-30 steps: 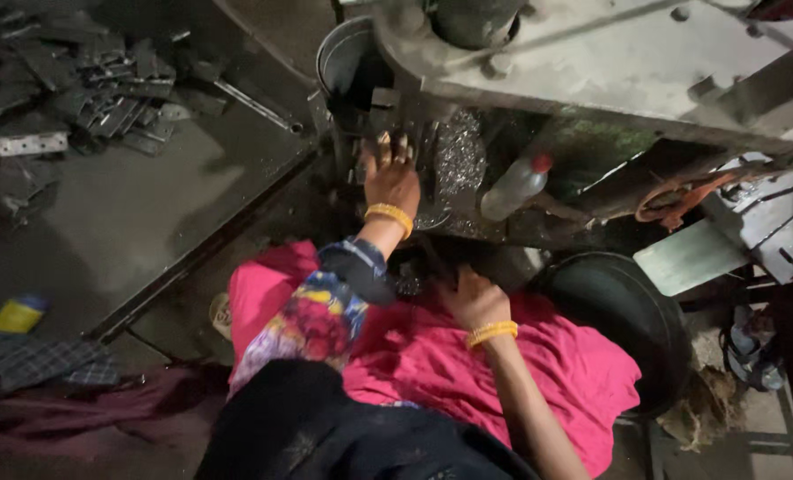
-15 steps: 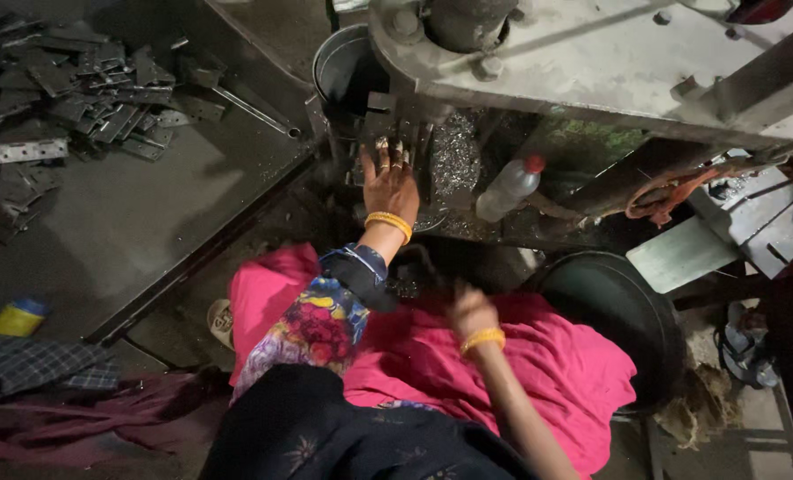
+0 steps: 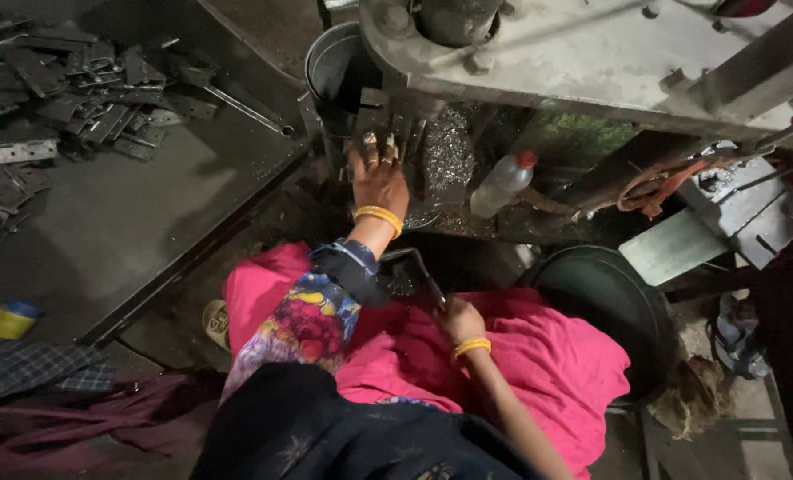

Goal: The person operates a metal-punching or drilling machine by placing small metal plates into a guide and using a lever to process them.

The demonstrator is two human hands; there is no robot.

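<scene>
Left hand at the grey metal press machine, right hand on a dark flat metal tray in the lap.

The left hand lay flat, fingers spread, against the small metal pieces under the press head, pressing on them rather than gripping; the right hand's fingers curled round the tray's edge on the pink cloth, though how tightly could not be told. A white plastic bottle with a red cap stood just beside the heap of shiny metal shavings, and a dark round bucket sat near the right knee. Seating the piece well seemed to call for fingertips kept outside the die and the tray held level. Against the frame half a second earlier, the left hand had hardly moved, while the right hand had slid slightly toward the tray.
</scene>
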